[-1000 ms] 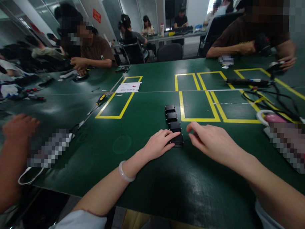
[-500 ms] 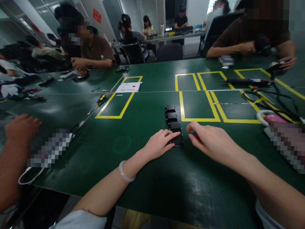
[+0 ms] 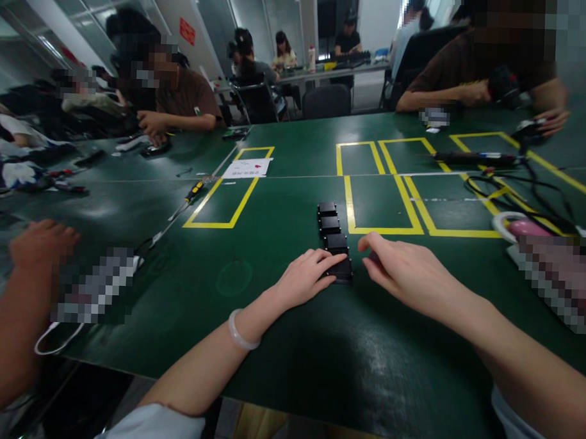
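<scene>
A row of several small black blocks lies on the green table, running away from me beside a yellow taped rectangle. My left hand rests flat with its fingertips touching the left edge of the nearest block. My right hand lies palm down just right of that block, fingers spread, its thumb close to the block's right side. Neither hand grips anything. A pale bangle sits on my left wrist.
Yellow tape outlines mark the table. A yellow-handled screwdriver and a paper sheet lie at left, cables and a pink-white object at right. Another person's hand rests at the left; people sit along the far side.
</scene>
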`<state>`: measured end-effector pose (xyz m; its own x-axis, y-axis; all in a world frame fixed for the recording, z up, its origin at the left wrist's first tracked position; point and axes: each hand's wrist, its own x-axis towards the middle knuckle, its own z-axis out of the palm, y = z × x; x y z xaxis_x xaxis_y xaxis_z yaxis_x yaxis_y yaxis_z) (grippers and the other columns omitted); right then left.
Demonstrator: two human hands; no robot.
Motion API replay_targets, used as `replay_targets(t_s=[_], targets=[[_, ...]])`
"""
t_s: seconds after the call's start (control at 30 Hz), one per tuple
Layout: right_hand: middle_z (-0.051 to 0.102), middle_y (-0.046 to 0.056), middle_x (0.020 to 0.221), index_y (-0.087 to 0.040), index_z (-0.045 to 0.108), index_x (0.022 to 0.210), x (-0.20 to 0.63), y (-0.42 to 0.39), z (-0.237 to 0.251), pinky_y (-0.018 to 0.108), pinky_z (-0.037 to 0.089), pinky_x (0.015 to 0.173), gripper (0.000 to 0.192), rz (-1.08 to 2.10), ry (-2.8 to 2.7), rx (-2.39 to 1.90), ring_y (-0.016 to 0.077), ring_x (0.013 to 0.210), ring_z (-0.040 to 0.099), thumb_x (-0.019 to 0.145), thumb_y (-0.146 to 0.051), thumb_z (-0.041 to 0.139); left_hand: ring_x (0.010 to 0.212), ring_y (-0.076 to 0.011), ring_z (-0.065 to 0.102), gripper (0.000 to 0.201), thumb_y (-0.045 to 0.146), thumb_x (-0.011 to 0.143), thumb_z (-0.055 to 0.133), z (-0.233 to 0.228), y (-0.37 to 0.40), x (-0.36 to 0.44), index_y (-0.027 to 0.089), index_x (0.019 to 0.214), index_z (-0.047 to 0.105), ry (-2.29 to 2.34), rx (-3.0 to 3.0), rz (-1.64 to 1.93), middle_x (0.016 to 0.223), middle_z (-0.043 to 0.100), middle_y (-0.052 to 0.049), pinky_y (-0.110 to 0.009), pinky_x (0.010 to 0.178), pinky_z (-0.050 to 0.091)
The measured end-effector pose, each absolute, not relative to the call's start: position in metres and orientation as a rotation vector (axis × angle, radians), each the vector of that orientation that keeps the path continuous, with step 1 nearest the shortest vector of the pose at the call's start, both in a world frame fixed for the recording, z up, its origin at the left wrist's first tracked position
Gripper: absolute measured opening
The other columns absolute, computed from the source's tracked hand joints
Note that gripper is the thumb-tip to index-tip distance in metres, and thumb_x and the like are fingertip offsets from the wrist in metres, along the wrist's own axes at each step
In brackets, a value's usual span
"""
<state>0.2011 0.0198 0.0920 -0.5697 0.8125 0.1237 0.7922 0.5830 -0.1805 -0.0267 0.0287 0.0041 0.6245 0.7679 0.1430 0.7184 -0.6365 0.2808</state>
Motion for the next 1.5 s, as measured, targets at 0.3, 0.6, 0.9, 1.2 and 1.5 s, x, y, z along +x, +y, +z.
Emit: replay_targets(t_s=[0.3,0.6,0.9,1.2,1.5], targets=[[0.066,0.003,0.075,-0.019,0.051,0.100,0.2001,0.0199,0.0927,0.027,0.034,0.055,0.019,0.075,-2.648,-1.370,0.0178,0.064,0.061,0.095,-0.030,0.036,0.109,-0.0213,0.049,0.048,0.034,0.096,0.047,0.0046,0.0284,-0.0263,0.030,0.142,0.032,1.232,2.640,0.364,0.123,0.049,-0.006,-0.037,0.092,0.045],[0.065,0.002,0.069,-0.020,0.053,0.093,0.1998,0.0193,0.0920,0.029,0.033,0.054,0.024,-0.032,-2.667,-1.383,0.0193,0.060,0.060,0.096,-0.034,0.034,0.109,-0.0213,0.049,0.047,0.034,0.096,0.046,0.0047,0.0282,-0.0264,0.032,0.142,0.033,1.230,2.640,0.373,0.123,0.049,-0.006,-0.037,0.093,0.045],[0.065,0.004,0.073,-0.019,0.053,0.092,0.1990,0.0193,0.0908,0.029,0.035,0.057,0.026,-0.026,-2.653,-1.390,0.0199,0.066,0.062,0.096,-0.037,0.034,0.109,-0.0214,0.049,0.048,0.033,0.096,0.047,0.0050,0.0285,-0.0262,0.030,0.142,0.033,1.232,2.651,0.362,0.122,0.049,-0.006,-0.037,0.093,0.045],[0.066,0.003,0.077,-0.019,0.051,0.099,0.1997,0.0178,0.0921,0.028,0.035,0.057,0.020,0.033,-2.631,-1.310,0.0184,0.067,0.062,0.094,-0.032,0.036,0.109,-0.0214,0.049,0.047,0.034,0.096,0.046,0.0057,0.0282,-0.0260,0.030,0.141,0.034,1.235,2.641,0.363,0.122,0.050,-0.006,-0.037,0.093,0.045],[0.066,0.003,0.082,-0.018,0.047,0.106,0.2010,0.0187,0.0905,0.026,0.036,0.058,0.018,0.122,-2.590,-1.292,0.0160,0.068,0.062,0.092,-0.026,0.038,0.109,-0.0214,0.049,0.046,0.034,0.097,0.045,0.0064,0.0282,-0.0260,0.031,0.141,0.034,1.230,2.636,0.372,0.123,0.050,-0.006,-0.038,0.092,0.046]])
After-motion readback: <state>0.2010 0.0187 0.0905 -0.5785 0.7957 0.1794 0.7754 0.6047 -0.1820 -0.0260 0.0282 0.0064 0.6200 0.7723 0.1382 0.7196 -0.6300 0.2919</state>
